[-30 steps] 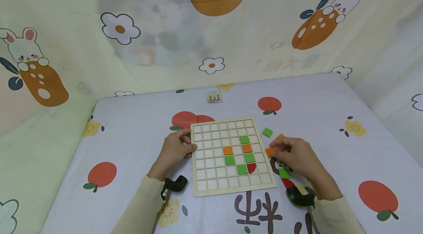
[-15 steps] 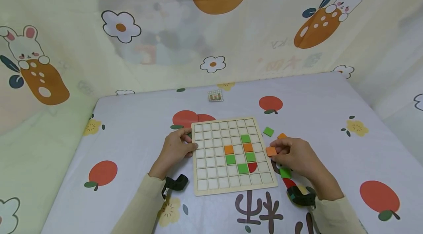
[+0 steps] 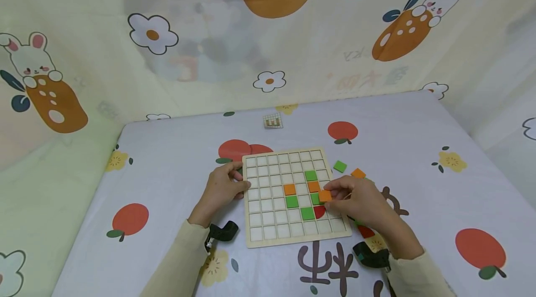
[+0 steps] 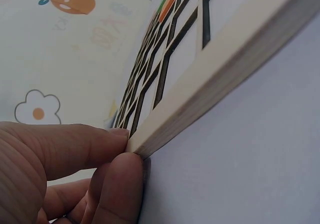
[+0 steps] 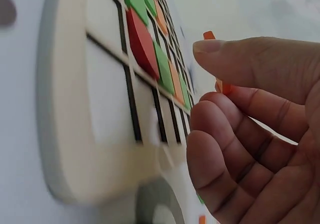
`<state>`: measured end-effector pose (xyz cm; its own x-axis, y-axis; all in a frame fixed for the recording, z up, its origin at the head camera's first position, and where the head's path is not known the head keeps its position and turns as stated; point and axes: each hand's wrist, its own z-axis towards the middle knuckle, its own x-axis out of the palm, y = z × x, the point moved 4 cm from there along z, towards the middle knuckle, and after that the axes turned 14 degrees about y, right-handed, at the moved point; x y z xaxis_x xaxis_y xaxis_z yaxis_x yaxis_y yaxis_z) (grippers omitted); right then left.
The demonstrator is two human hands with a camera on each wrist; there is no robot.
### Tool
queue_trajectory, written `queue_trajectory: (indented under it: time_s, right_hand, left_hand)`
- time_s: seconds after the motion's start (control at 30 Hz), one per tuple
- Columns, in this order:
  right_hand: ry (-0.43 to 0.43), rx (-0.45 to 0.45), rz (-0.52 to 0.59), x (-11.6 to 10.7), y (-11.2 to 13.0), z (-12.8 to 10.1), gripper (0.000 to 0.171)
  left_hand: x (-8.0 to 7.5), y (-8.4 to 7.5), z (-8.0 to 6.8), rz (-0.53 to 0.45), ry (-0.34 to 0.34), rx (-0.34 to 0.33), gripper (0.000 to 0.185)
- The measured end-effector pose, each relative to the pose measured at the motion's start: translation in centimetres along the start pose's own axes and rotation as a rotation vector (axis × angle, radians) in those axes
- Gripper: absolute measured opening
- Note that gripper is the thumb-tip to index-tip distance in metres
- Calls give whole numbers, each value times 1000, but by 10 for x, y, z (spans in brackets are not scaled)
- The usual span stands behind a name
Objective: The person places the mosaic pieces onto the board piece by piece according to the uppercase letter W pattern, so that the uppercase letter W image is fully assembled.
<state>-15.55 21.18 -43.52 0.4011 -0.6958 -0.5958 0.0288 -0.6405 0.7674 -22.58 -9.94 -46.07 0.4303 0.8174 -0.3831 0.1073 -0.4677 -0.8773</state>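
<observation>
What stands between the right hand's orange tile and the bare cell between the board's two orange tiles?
Nothing upright shows. Only the inset orange tile and green tile lie between the held tile and bare cell. The right hand seems to hold its tile above the board, so it could probably pass over.

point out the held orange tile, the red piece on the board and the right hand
Orange square tile point(image 3: 324, 196): head view, centre of face
Red curved-edge tile point(image 5: 142, 45): right wrist view, face centre
Right hand point(image 3: 361, 200): head view, back of hand
</observation>
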Motion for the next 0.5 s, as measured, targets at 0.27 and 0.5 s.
queue_trajectory:
  time_s: [0.27,0.5]
  right_hand:
    - [61,-34,18,20,14,5,27]
    - [71,-48,3,36,24,9,26]
  left_hand:
    - [0,0,-1,3,-1,4,60]
    - [0,0,-1,1,-2,-2,60]
